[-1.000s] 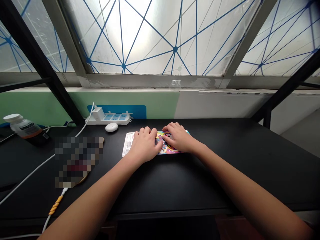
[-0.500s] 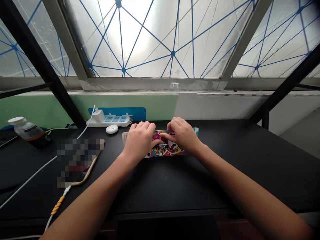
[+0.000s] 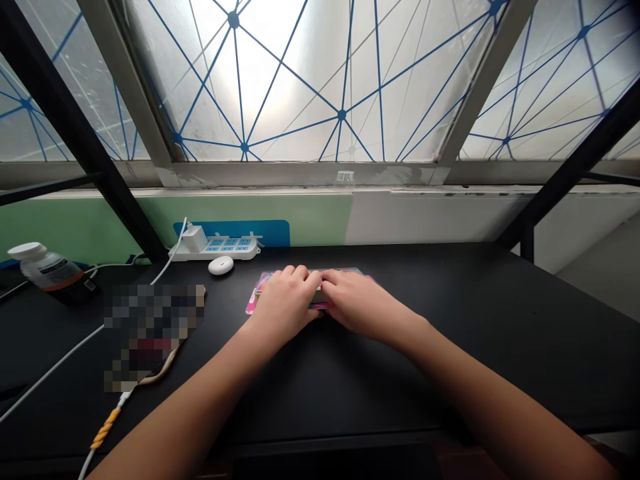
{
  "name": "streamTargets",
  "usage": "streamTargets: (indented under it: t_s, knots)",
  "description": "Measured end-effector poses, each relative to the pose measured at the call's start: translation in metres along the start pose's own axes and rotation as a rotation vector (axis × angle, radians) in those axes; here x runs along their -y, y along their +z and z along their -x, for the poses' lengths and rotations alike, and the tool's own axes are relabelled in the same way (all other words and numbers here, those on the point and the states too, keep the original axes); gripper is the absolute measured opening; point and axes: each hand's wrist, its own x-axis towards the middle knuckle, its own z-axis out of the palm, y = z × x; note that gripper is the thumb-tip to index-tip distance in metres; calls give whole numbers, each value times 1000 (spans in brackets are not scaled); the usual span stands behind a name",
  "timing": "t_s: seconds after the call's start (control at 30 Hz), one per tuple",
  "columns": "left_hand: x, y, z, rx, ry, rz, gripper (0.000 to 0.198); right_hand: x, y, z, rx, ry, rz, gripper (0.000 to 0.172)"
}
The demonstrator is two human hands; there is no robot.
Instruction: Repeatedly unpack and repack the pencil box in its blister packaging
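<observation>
A flat, brightly coloured case (image 3: pixel 252 301) with pink edges lies low on the black desk, mostly covered by my hands; its exact kind is not clear. My left hand (image 3: pixel 287 297) grips its middle from the left, fingers bent over the top and the thumb at the near edge. Close against it, my right hand (image 3: pixel 355 300) holds the right part, its fingertips meeting the left ones near the centre. A pale greyish strip shows between the hands. The undersides of the fingers are hidden.
Left of the hands lie a white earbud case (image 3: pixel 221 266), a white power strip (image 3: pixel 233 249) with a charger, and a blurred-out phone-like object (image 3: pixel 160 333) on a cable (image 3: pixel 106 430). A white-capped bottle (image 3: pixel 53 269) stands far left. Black desk (image 3: pixel 475 320) extends right.
The case has gone from tilted, with its cartoon-patterned face towards me, to lying flatter. Both hands have lowered and come together at its middle. The view has shifted slightly.
</observation>
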Motion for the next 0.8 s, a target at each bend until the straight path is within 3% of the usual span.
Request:
streamTargets:
  t_s: [0.13, 0.23, 0.33, 0.43, 0.57, 0.8]
  knots:
    - [7, 9, -2, 47, 26, 96, 38, 4, 6, -2, 63, -11, 7, 6]
    - [19, 17, -3, 58, -32, 76, 63, -3, 4, -3, 38, 8, -72, 16]
    - [31, 26, -3, 153, -94, 139, 82, -19, 7, -5, -5, 44, -211, 30]
    - [36, 29, -3, 210, -99, 193, 85, -37, 20, -7, -49, 69, -337, 51]
    - [35, 29, -3, 187, -102, 184, 85, -49, 35, -9, -10, 91, -367, 79]
    - [35, 27, -3, 152, -87, 168, 81, -49, 38, -10, -18, 77, -303, 91]
